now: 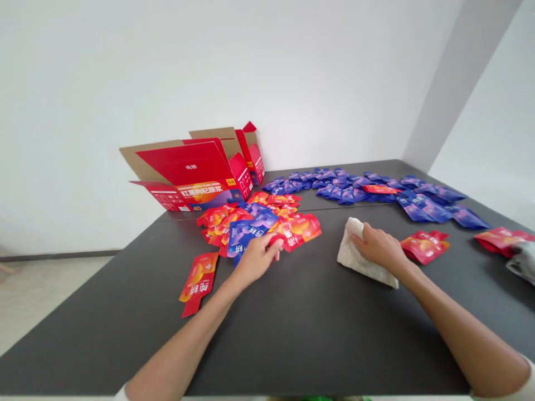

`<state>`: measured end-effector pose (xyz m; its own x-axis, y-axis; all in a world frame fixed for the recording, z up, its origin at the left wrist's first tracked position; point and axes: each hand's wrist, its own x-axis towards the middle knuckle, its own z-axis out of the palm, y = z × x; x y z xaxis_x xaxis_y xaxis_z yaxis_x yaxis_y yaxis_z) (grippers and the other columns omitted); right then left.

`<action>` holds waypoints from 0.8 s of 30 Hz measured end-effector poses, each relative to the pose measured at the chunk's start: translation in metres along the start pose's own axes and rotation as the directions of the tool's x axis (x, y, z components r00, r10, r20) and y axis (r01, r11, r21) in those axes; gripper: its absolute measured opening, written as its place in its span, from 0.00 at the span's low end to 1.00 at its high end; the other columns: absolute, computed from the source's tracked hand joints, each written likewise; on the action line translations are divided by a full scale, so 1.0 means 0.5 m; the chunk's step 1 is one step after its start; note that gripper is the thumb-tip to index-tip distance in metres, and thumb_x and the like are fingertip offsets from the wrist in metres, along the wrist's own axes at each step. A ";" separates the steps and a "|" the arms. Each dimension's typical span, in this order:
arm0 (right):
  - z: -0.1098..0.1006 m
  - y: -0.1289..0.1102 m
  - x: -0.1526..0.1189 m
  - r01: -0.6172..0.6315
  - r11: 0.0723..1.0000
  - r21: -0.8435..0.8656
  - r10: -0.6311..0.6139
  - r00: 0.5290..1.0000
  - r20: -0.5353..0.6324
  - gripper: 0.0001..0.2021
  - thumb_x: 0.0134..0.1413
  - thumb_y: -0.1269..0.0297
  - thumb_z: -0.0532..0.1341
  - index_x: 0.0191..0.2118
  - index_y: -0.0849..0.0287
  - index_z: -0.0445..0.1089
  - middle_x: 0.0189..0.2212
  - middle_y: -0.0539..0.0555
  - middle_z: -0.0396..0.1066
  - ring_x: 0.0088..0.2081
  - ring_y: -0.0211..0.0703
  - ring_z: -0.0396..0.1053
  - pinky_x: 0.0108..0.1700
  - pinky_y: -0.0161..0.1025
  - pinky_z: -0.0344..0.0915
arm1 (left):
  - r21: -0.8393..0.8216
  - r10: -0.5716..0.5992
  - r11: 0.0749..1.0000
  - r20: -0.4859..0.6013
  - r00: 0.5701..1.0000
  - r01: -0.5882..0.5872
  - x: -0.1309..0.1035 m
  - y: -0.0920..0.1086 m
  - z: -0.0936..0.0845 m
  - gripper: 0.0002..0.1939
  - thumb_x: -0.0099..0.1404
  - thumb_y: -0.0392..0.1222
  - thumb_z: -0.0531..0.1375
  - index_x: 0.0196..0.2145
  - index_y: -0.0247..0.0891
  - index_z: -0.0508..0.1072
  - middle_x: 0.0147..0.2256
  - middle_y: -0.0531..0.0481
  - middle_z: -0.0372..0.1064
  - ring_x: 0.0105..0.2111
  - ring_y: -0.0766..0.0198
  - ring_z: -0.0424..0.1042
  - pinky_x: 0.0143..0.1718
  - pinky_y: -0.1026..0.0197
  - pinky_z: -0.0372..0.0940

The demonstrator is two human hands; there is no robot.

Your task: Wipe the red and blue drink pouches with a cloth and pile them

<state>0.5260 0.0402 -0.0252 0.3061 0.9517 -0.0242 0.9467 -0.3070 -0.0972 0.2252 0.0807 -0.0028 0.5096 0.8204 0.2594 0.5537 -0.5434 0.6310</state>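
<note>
Between the fingers of my left hand [256, 257] is the spout end of a red drink pouch [300, 229], its printed body pointing right above the dark table. Blue pouches [249, 227] lie just behind that hand, on top of a heap of red pouches [223, 223]. My right hand [379, 245] is closed round a folded whitish cloth [363, 262], which is on or just above the tabletop. A single red pouch [425, 246] lies right behind my right wrist. Nearer the left edge, another red pouch [199, 281] lies flat by itself.
Two open red cartons [204, 167] stand at the back left against the wall. Many blue pouches [343, 192] spread across the back and right of the table [292, 334], one red pouch [380, 190] among them. At the right edge are red pouches [499, 239] and a blurred greyish item [524, 260].
</note>
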 end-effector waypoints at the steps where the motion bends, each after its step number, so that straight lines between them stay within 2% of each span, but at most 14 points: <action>1: 0.002 0.006 0.001 0.014 1.000 0.019 -0.015 1.000 0.010 0.21 0.57 0.48 0.44 0.43 0.61 0.60 0.38 0.64 0.69 0.39 0.55 0.69 0.36 0.43 0.60 | -0.018 -0.025 1.000 -0.108 0.994 0.024 0.006 -0.014 -0.020 0.19 0.64 0.50 0.47 0.22 0.37 0.65 0.22 0.53 0.66 0.24 0.67 0.66 0.31 0.66 0.59; 3: 0.009 0.007 0.002 0.046 0.998 0.047 -0.047 0.998 0.031 0.22 0.57 0.47 0.43 0.43 0.61 0.59 0.39 0.64 0.69 0.40 0.55 0.69 0.36 0.43 0.60 | -0.052 -0.096 0.995 -0.307 0.947 0.083 0.016 -0.047 -0.059 0.18 0.63 0.51 0.48 0.24 0.37 0.65 0.22 0.53 0.66 0.25 0.67 0.66 0.31 0.65 0.60; 4: 0.012 0.005 0.002 0.058 0.997 0.053 -0.060 0.997 0.041 0.22 0.57 0.47 0.43 0.43 0.61 0.59 0.40 0.64 0.69 0.40 0.55 0.69 0.36 0.43 0.60 | -0.066 -0.137 0.990 -0.365 0.921 0.121 0.020 -0.067 -0.077 0.18 0.63 0.52 0.48 0.25 0.37 0.65 0.22 0.53 0.66 0.24 0.66 0.66 0.30 0.65 0.61; 6: 0.018 0.001 0.003 0.080 0.995 0.059 -0.083 0.995 0.053 0.23 0.57 0.47 0.43 0.43 0.61 0.59 0.40 0.64 0.68 0.41 0.55 0.68 0.37 0.43 0.59 | -0.030 -0.227 0.971 -0.408 0.884 0.236 0.023 -0.106 -0.105 0.19 0.63 0.52 0.47 0.25 0.37 0.66 0.23 0.51 0.67 0.25 0.64 0.67 0.29 0.64 0.62; 7: 0.019 -0.001 0.004 0.082 0.995 0.062 -0.086 0.995 0.057 0.23 0.56 0.46 0.43 0.43 0.61 0.59 0.40 0.64 0.68 0.41 0.56 0.68 0.36 0.43 0.59 | 0.038 -0.277 0.946 -0.424 0.862 0.323 0.023 -0.124 -0.116 0.19 0.63 0.52 0.47 0.25 0.37 0.66 0.24 0.49 0.68 0.26 0.62 0.68 0.31 0.62 0.63; 9: 0.018 -0.002 0.004 0.079 0.994 0.070 -0.084 0.994 0.068 0.23 0.56 0.46 0.43 0.44 0.61 0.60 0.40 0.64 0.68 0.41 0.56 0.68 0.36 0.43 0.59 | 0.226 -0.349 0.838 -0.478 0.806 0.497 0.018 -0.153 -0.130 0.20 0.62 0.53 0.47 0.28 0.36 0.69 0.28 0.44 0.70 0.31 0.56 0.70 0.34 0.56 0.63; 10: 0.016 -0.002 0.004 0.077 0.994 0.074 -0.082 0.994 0.077 0.24 0.56 0.46 0.43 0.44 0.61 0.59 0.40 0.64 0.68 0.41 0.56 0.68 0.36 0.42 0.59 | 0.313 -0.350 0.771 -0.520 0.779 0.555 0.015 -0.162 -0.133 0.20 0.61 0.54 0.48 0.31 0.35 0.70 0.30 0.41 0.70 0.34 0.52 0.70 0.36 0.53 0.63; 12: 0.011 -0.001 0.003 0.076 0.994 0.075 -0.082 0.993 0.088 0.24 0.56 0.46 0.44 0.45 0.61 0.59 0.40 0.65 0.68 0.42 0.56 0.68 0.35 0.42 0.59 | 0.432 -0.266 0.682 -0.606 0.750 0.591 0.009 -0.170 -0.133 0.24 0.60 0.54 0.50 0.42 0.30 0.68 0.39 0.35 0.68 0.42 0.46 0.67 0.40 0.49 0.62; 15: 0.008 0.003 0.004 0.089 0.994 0.071 -0.094 0.993 0.076 0.24 0.56 0.46 0.44 0.45 0.62 0.60 0.41 0.65 0.68 0.42 0.55 0.68 0.35 0.41 0.58 | 0.552 -0.032 0.690 -0.623 0.781 0.468 0.007 -0.168 -0.119 0.33 0.61 0.53 0.50 0.58 0.30 0.53 0.53 0.32 0.56 0.54 0.45 0.56 0.51 0.47 0.55; 17: 0.010 0.009 0.007 0.090 0.993 0.070 -0.095 0.993 0.072 0.24 0.55 0.45 0.45 0.44 0.62 0.61 0.39 0.64 0.69 0.41 0.54 0.68 0.35 0.40 0.58 | 0.620 0.041 0.703 -0.523 0.851 0.347 0.010 -0.170 -0.103 0.34 0.62 0.54 0.49 0.61 0.38 0.47 0.59 0.38 0.49 0.58 0.48 0.49 0.55 0.46 0.49; 19: 0.012 0.017 0.010 0.099 0.992 0.078 -0.105 0.991 0.081 0.24 0.54 0.44 0.46 0.42 0.62 0.62 0.38 0.63 0.69 0.40 0.53 0.68 0.34 0.39 0.57 | 0.649 0.008 0.710 -0.398 0.917 0.275 0.015 -0.180 -0.084 0.32 0.63 0.56 0.47 0.61 0.43 0.49 0.60 0.43 0.47 0.60 0.50 0.45 0.57 0.46 0.46; 20: 0.012 0.021 0.011 0.114 0.990 0.088 -0.121 0.989 0.085 0.25 0.54 0.43 0.47 0.41 0.62 0.62 0.37 0.62 0.69 0.39 0.52 0.68 0.34 0.38 0.57 | 0.651 -0.028 0.710 -0.354 0.935 0.268 0.018 -0.186 -0.076 0.32 0.63 0.58 0.47 0.61 0.44 0.50 0.60 0.43 0.47 0.60 0.50 0.45 0.57 0.45 0.45; 22: 0.007 0.030 0.013 0.173 0.975 0.139 -0.185 0.979 0.080 0.25 0.53 0.41 0.47 0.39 0.61 0.62 0.34 0.59 0.69 0.36 0.49 0.68 0.33 0.37 0.57 | 0.645 -0.091 0.708 -0.320 0.943 0.287 0.022 -0.200 -0.063 0.32 0.62 0.60 0.45 0.61 0.45 0.50 0.60 0.44 0.48 0.61 0.49 0.44 0.57 0.44 0.45; 24: -0.004 0.044 0.018 0.242 0.940 0.241 -0.256 0.966 0.030 0.25 0.52 0.40 0.47 0.38 0.59 0.62 0.31 0.56 0.69 0.33 0.44 0.67 0.32 0.36 0.57 | 0.639 -0.112 0.704 -0.333 0.936 0.311 0.026 -0.208 -0.057 0.33 0.62 0.61 0.44 0.61 0.46 0.49 0.61 0.44 0.47 0.61 0.49 0.45 0.57 0.43 0.44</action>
<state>0.5498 0.0422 -0.0254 0.0503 0.9983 -0.0281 0.9399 -0.0568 -0.3366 0.1553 0.1530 -0.0443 0.1964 0.8881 0.4157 0.9688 -0.2412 0.0577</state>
